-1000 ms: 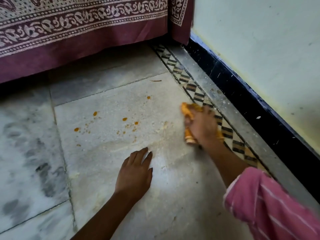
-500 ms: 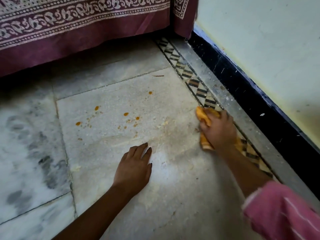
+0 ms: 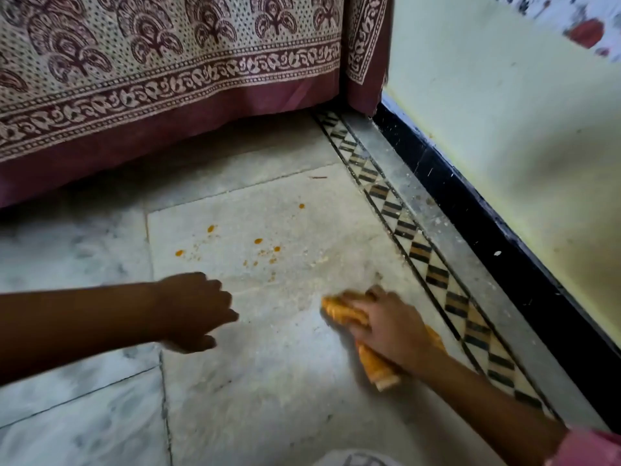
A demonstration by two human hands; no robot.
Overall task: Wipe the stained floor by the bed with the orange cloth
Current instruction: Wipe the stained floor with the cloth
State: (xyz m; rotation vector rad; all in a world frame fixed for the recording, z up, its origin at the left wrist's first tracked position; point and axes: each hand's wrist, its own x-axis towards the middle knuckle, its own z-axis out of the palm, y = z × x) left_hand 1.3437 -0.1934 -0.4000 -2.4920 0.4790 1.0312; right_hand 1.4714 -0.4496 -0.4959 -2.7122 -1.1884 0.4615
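Note:
Several small orange stain spots (image 3: 258, 241) dot the pale marble floor (image 3: 268, 381) in front of the bed. My right hand (image 3: 393, 327) holds the bunched orange cloth (image 3: 340, 313) down on the floor, below and right of the spots and just left of the patterned border strip. One end of the cloth sticks out under my wrist. My left hand (image 3: 198, 311) reaches in from the left, below the spots, with its fingers loosely curled and nothing in it. Whether it touches the floor is unclear.
The bed's maroon and cream printed cover (image 3: 168, 95) hangs close to the floor across the top. A diamond-patterned border strip (image 3: 433, 274) runs diagonally on the right, then a black skirting (image 3: 504, 250) and pale wall (image 3: 504, 129). A small twig-like scrap (image 3: 317, 177) lies near the bed.
My right hand has dragged the cloth off the patterned border, leftward and toward me. My left hand no longer lies flat with spread fingers; it now points right with curled fingers.

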